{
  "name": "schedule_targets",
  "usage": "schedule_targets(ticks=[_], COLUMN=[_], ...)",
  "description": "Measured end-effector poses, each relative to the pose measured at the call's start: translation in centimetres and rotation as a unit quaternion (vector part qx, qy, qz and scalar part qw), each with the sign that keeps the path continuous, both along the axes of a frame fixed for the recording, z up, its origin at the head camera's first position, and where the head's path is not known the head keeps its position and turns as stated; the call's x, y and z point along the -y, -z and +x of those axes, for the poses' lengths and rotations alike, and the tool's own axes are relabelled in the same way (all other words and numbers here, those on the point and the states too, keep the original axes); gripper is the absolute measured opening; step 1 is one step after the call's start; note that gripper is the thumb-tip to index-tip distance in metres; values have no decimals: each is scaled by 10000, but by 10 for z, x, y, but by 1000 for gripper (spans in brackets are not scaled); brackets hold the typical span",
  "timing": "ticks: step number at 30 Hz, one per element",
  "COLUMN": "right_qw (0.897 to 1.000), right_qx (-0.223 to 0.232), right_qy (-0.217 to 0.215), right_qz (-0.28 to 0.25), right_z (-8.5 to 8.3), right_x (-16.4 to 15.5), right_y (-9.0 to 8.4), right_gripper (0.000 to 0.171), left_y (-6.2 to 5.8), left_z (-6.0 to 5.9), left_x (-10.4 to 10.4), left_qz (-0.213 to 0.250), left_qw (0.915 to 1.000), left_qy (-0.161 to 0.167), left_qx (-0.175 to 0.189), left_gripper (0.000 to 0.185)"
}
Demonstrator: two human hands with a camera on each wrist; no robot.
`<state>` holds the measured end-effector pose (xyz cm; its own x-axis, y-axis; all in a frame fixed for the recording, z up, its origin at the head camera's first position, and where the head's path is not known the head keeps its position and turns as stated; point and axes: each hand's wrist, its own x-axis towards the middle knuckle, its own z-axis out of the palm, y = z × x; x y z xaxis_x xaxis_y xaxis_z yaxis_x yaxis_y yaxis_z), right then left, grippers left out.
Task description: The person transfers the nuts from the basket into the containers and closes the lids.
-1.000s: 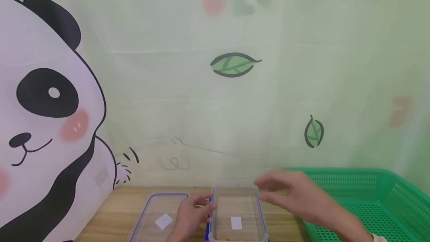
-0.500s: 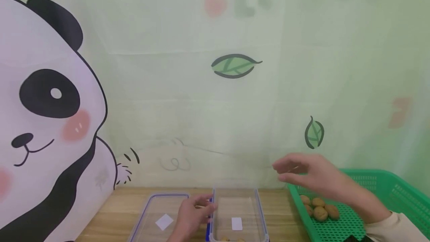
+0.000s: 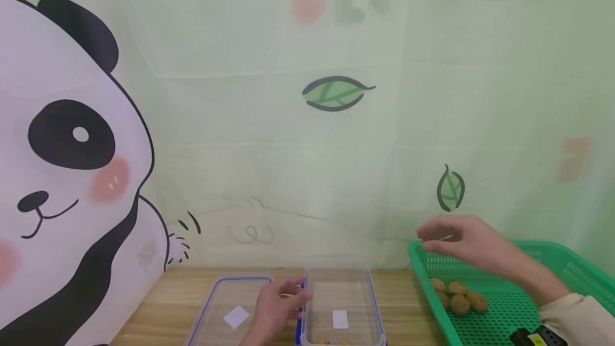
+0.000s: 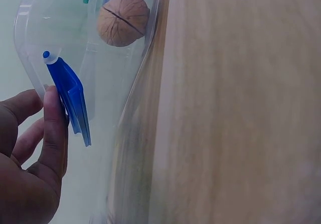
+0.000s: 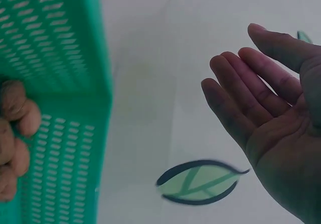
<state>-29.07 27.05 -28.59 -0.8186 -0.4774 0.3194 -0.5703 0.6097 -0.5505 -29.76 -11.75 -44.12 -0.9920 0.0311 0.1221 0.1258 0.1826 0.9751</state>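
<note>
My left hand [image 3: 281, 303] grips the left rim of a clear plastic storage box [image 3: 373, 303], thumb and fingers beside its hanging blue latch [image 4: 72, 96]. Inside the box, in the left wrist view, lies a walnut [image 4: 123, 20], with part of another above it. My right hand [image 3: 468, 239] is raised over the left rim of a green basket [image 3: 429, 290], fingers loosely bent. Its palm, facing the camera in the right wrist view, holds nothing. Several walnuts [image 3: 459, 304] are heaped in the basket's left part.
A clear plastic lid [image 3: 216, 303] with a blue seal lies left of the box and bears a white label [image 3: 236, 316]. Both stand on a wooden table [image 3: 158, 308]. Behind hangs a pale green cloth [image 3: 240, 138] printed with a panda and leaves.
My right hand has moved right, away from the box's far right corner to above the basket, bringing the walnuts there into view. My left hand has stayed at the box's rim.
</note>
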Motion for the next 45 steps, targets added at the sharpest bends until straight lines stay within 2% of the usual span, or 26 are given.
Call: schedule_targets(ticks=[13, 25, 33, 39, 45], right_qw=[9980, 9939, 9893, 9874, 9802], right_qx=[346, 992, 1390, 1517, 1936], right_qy=[377, 251, 76, -176, -109], right_qz=[376, 403, 431, 427, 395], right_z=[-26, -36, -46, -50, -53], right_x=[-39, -72, -92, -100, -104], right_y=[27, 46, 59, 71, 78], right_gripper=[33, 36, 40, 37, 36], left_y=[3, 1, 0, 0, 0], left_z=[0, 0, 0, -1, -1], left_x=[-1, -3, -2, -2, -2], left_qz=[108, 123, 106, 76, 64], left_qw=[9999, 9999, 9998, 10000, 10000], left_qy=[73, 92, 86, 12, 3], left_qx=[-42, -1, -108, 52, 6], left_gripper=[42, 41, 42, 42, 42])
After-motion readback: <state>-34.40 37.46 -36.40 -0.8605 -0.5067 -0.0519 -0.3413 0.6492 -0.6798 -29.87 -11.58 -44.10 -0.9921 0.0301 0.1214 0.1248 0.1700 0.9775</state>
